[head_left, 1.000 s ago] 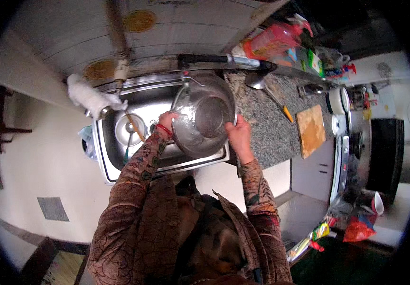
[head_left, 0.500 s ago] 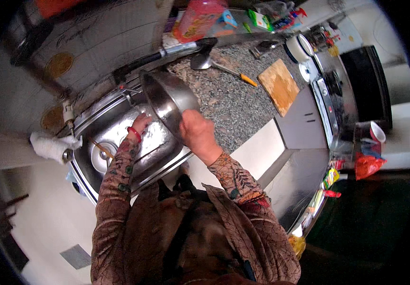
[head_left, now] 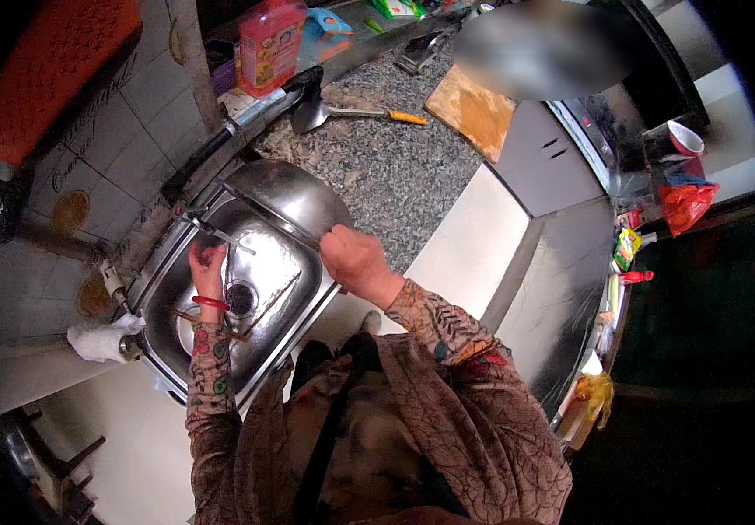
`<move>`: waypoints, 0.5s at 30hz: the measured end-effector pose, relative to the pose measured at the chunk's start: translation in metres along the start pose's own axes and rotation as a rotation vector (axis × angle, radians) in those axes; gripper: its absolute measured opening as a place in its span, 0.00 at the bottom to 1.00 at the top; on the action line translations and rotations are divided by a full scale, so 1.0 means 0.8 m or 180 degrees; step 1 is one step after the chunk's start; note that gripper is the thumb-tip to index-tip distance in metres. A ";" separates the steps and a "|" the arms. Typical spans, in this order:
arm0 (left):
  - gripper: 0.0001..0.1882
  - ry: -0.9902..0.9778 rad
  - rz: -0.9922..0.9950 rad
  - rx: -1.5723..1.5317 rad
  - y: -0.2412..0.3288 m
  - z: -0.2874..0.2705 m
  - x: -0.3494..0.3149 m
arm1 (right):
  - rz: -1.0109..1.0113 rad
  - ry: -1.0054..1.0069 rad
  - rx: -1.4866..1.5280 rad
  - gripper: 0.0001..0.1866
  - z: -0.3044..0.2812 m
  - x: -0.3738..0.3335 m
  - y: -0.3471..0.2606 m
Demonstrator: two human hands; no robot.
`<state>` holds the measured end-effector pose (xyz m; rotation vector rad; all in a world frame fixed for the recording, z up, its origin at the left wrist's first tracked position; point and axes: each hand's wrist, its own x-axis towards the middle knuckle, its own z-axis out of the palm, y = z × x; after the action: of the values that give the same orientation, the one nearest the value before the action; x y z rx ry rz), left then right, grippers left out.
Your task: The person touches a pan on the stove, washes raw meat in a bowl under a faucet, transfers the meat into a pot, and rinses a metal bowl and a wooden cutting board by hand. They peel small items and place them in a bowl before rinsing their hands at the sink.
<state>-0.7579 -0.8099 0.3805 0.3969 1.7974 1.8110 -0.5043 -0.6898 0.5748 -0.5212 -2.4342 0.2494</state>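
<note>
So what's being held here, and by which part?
The right hand grips the metal bowl by its rim. Whether the left hand, above the sink, holds anything cannot be told.

Left hand (head_left: 208, 267) loosely curled, right hand (head_left: 356, 261) closed in a grip.
The left forearm (head_left: 210, 367) stretches nearly straight forward, a red bangle (head_left: 210, 303) around its wrist; the right forearm (head_left: 447, 324) slants inward from a bent elbow, back of the hand uppermost, both in patterned sleeves.
</note>
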 end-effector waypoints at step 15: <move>0.30 0.0863 0.0601 0.1271 0.144 0.056 0.000 | 0.3278 0.2297 0.3562 0.11 -0.076 -0.079 0.149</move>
<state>-0.7527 -0.7674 0.4968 0.5051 2.3945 1.6851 -0.3848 -0.6054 0.5523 -1.0079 -0.8904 1.4173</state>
